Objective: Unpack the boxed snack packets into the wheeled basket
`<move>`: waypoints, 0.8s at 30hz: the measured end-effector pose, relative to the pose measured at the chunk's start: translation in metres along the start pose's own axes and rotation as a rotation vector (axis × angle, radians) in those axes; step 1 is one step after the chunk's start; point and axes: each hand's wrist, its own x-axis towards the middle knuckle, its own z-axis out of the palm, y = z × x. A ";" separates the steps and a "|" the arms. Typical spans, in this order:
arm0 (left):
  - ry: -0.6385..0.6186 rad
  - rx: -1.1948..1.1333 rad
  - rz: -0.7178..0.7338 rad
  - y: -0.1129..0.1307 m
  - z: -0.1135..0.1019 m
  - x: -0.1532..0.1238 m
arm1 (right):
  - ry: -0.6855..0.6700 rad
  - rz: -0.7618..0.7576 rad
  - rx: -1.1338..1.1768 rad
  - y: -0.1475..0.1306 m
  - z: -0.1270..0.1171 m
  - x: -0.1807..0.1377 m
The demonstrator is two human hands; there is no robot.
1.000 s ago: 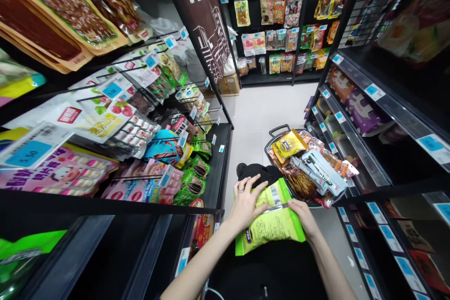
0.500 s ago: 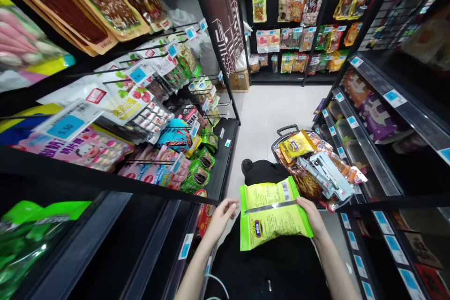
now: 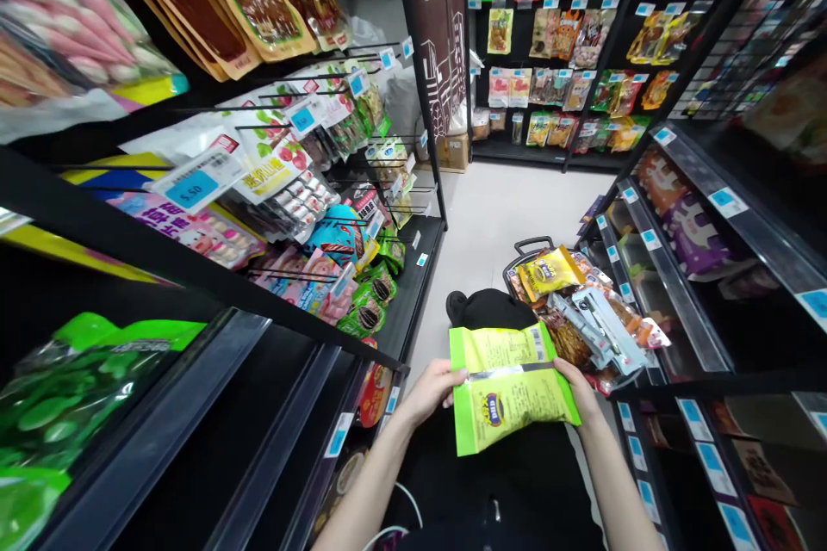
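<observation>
Between snack shelves, left hand [image 3: 434, 389] and right hand [image 3: 577, 389] gripping green packet [image 3: 510, 392], price tag [image 3: 192, 187] reading 5.50

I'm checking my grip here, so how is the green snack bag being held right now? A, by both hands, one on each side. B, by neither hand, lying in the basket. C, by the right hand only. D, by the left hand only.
A: the left hand grips the green snack bag at its left edge and the right hand at its right edge.

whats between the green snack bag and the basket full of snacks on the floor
In the head view, only the person's right hand at the green snack bag's edge; the bag overlaps the basket.
</observation>
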 end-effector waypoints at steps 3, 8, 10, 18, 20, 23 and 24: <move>-0.024 -0.050 0.035 0.005 0.006 -0.003 | 0.003 0.051 0.057 0.003 -0.003 0.001; -0.044 -0.057 0.059 0.009 0.014 -0.007 | -0.046 0.113 0.132 0.001 -0.005 -0.004; -0.039 -0.031 0.067 0.011 0.015 -0.010 | -0.060 0.134 0.148 0.000 -0.005 -0.006; 0.036 0.152 0.096 0.017 0.017 -0.015 | -0.042 0.160 0.170 -0.002 -0.005 -0.010; 0.035 0.151 0.101 0.016 0.018 -0.015 | -0.079 0.139 0.156 -0.005 -0.002 -0.015; 0.009 0.133 0.124 0.016 0.020 -0.014 | -0.191 0.073 0.055 -0.010 0.003 -0.022; -0.005 0.114 0.128 0.017 0.021 -0.013 | -0.208 0.044 0.023 -0.010 0.004 -0.023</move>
